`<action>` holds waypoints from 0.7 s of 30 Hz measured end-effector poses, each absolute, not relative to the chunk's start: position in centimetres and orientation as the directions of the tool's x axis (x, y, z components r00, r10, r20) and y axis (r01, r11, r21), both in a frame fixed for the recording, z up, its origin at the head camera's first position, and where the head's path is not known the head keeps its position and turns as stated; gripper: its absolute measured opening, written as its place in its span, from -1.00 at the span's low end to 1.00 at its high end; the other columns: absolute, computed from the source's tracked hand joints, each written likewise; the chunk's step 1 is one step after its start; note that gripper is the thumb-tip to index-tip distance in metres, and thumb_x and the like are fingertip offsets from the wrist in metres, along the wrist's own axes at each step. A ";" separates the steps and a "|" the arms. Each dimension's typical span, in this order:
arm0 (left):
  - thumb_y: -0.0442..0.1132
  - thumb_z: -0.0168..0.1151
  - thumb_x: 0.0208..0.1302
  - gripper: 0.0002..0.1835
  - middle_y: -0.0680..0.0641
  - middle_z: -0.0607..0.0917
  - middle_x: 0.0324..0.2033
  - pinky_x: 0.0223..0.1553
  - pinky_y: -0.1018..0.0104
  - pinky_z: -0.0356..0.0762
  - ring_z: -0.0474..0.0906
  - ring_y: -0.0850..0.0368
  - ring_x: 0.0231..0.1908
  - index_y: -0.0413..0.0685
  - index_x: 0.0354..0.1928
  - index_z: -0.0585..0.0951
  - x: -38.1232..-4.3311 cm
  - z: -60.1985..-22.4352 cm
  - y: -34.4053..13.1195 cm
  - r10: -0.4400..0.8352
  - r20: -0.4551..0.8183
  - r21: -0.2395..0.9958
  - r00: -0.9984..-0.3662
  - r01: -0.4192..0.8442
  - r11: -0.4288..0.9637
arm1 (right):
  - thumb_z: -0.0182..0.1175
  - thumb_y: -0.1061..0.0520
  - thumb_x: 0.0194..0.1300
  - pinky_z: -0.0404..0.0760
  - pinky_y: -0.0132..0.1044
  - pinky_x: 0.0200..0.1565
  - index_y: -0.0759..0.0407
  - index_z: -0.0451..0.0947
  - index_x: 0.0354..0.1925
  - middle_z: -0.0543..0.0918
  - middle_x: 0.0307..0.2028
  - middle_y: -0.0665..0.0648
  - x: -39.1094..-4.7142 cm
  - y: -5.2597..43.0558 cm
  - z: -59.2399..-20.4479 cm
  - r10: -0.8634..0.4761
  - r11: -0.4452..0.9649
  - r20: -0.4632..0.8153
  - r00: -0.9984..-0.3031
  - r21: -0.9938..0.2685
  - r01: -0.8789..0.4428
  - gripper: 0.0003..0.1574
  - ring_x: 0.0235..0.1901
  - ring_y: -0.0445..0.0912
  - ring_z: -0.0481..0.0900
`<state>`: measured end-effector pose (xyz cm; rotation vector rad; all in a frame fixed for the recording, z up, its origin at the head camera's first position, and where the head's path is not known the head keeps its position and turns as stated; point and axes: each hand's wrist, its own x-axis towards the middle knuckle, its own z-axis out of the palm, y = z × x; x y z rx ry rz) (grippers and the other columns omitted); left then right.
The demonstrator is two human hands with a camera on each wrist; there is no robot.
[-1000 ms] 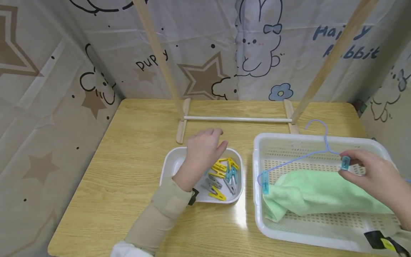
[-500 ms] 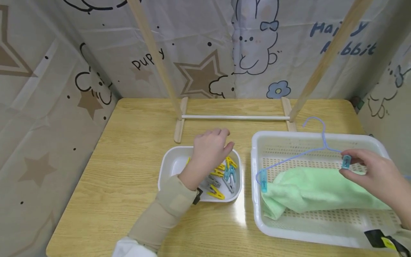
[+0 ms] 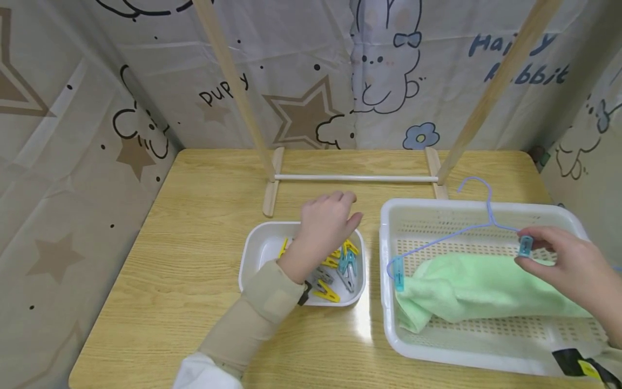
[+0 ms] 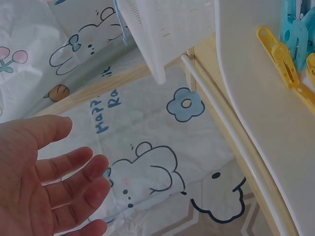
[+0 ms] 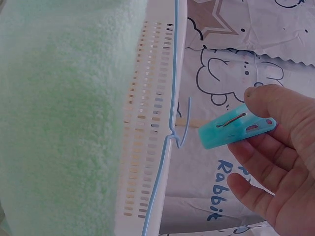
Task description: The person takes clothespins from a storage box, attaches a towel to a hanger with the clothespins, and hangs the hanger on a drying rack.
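Observation:
My right hand (image 3: 566,256) pinches a teal clothespin (image 3: 525,246) between thumb and fingers, above the large white basket (image 3: 391,346). In the right wrist view that clothespin (image 5: 231,130) appears apart from the blue wire hanger (image 5: 158,184). The hanger (image 3: 490,202) lies over the basket, its hook past the back rim. A second teal clothespin (image 3: 399,274) is at the hanger's left end, by a light green towel (image 3: 476,281). My left hand (image 3: 323,232) hovers over a small white tub (image 3: 257,256), fingers loosely bent; the left wrist view shows this hand (image 4: 64,187) holding nothing.
Yellow, grey and teal clothespins lie in the tub, such as a yellow one (image 3: 326,292). A wooden rack with a white lower bar (image 3: 357,178) stands at the back of the wooden table (image 3: 194,243). A patterned curtain (image 3: 301,59) hangs behind.
My left hand has drifted rightward over the tub, still holding nothing. My right hand keeps its pinch on the clothespin almost in place. The head view has shifted slightly.

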<state>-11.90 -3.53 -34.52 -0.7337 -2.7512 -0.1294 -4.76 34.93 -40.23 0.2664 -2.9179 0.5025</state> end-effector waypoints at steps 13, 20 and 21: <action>0.06 0.13 0.17 -0.68 0.09 0.65 -0.38 -0.71 0.48 0.25 0.45 0.25 -0.60 0.04 -0.16 0.58 -12.5 -34.7 -2.3 0.479 0.246 0.008 -0.843 0.496 0.868 | 0.41 0.11 -0.16 0.40 -0.27 -0.39 0.08 0.48 -0.11 0.57 -0.30 0.02 -5.2 37.9 -43.4 -0.149 0.926 0.224 -0.963 -0.310 -0.216 -0.44 -0.35 -0.28 0.41; 0.05 0.12 0.17 -0.69 0.11 0.64 -0.39 -0.72 0.49 0.24 0.44 0.26 -0.60 0.05 -0.15 0.58 -12.5 -34.9 -2.0 0.485 0.240 0.001 -0.841 0.499 0.866 | 0.40 0.04 -0.14 0.44 -0.17 -0.39 0.06 0.47 -0.10 0.57 -0.30 0.01 -5.3 38.6 -44.2 -0.144 0.928 0.221 -0.965 -0.309 -0.209 -0.44 -0.36 -0.12 0.48; 0.06 0.11 0.17 -0.69 0.11 0.63 -0.39 -0.72 0.49 0.24 0.44 0.26 -0.60 0.06 -0.15 0.58 -12.5 -34.9 -2.0 0.484 0.233 0.000 -0.843 0.498 0.867 | 0.40 0.06 -0.14 0.45 -0.11 -0.38 0.08 0.47 -0.11 0.57 -0.29 0.03 -5.2 38.4 -44.1 -0.144 0.928 0.222 -0.964 -0.307 -0.209 -0.44 -0.37 -0.10 0.48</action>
